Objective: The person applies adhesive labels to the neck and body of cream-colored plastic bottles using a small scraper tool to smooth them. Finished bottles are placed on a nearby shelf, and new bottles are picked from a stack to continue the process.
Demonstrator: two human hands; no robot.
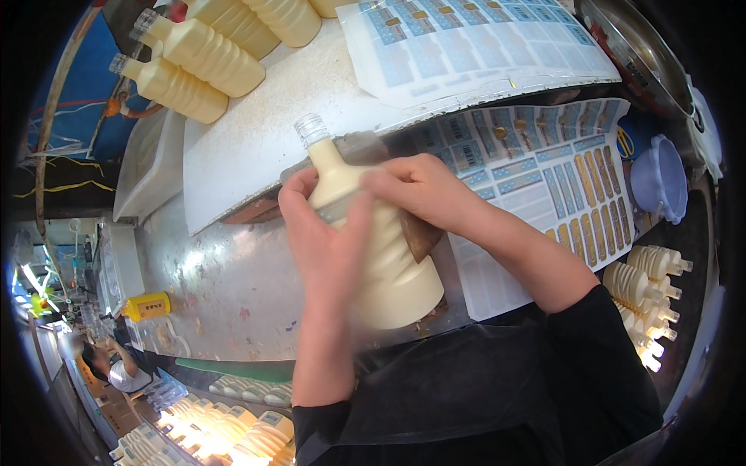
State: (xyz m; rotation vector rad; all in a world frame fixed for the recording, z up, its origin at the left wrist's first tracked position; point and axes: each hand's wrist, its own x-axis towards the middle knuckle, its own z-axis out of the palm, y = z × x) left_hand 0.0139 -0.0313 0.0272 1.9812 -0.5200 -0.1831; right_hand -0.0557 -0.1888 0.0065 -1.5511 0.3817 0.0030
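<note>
A cream-coloured plastic bottle (408, 291) with a ribbed body and a clear threaded neck lies tilted in front of me, its neck pointing away. My left hand (330, 241), partly blurred, wraps its left side, with the fingers curled at the shoulder and the thumb lying across the front. Between my hands a narrow grey-blue label strip (336, 208) crosses the bottle's shoulder. My right hand (412, 182) is closed, thumb and fingertips pinched at the strip's right end against the bottle. Brown pieces of a support show beside and under the bottle.
Printed label sheets (505, 256) lie right of the bottle and on the raised white board (272, 85). More filled bottles (210, 58) stand far left; others (653, 287) sit at right and lower left. A lavender bucket (659, 179) and a yellow container (148, 306) flank the metal table (210, 287).
</note>
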